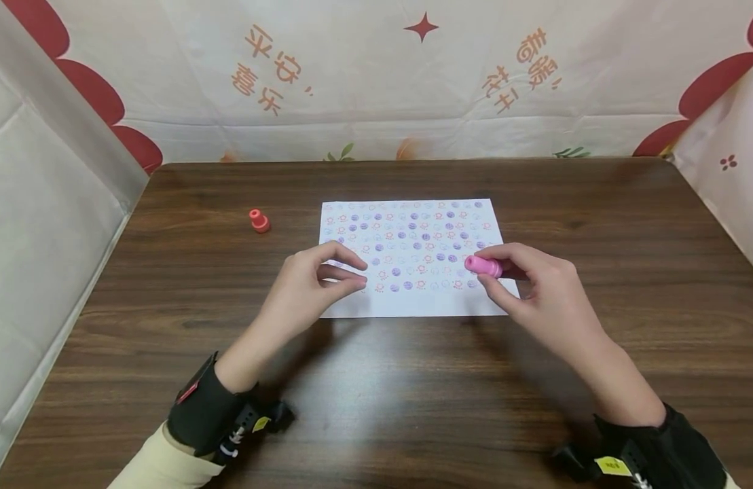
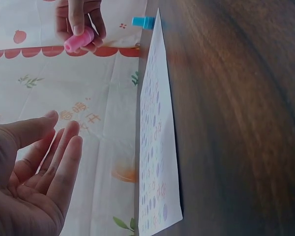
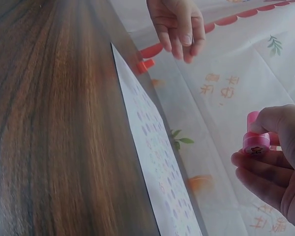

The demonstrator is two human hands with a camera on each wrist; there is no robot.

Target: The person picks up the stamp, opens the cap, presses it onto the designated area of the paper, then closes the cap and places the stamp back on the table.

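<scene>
My right hand pinches a pink toy stamp between thumb and fingers, above the right side of a printed sheet. In the right wrist view, a small dark picture shows on the round end of the stamp. The white paper lies flat, covered in rows of purple, red and faint blue stamped marks. Over its left edge hovers my left hand, fingers loosely bent and nothing between them. Both hands are raised off the paper in the wrist views.
A red stamp stands on the brown wooden table, left of the paper. In the left wrist view a blue stamp stands near the sheet's right end; the head view does not show it. A patterned white cloth hangs behind the table.
</scene>
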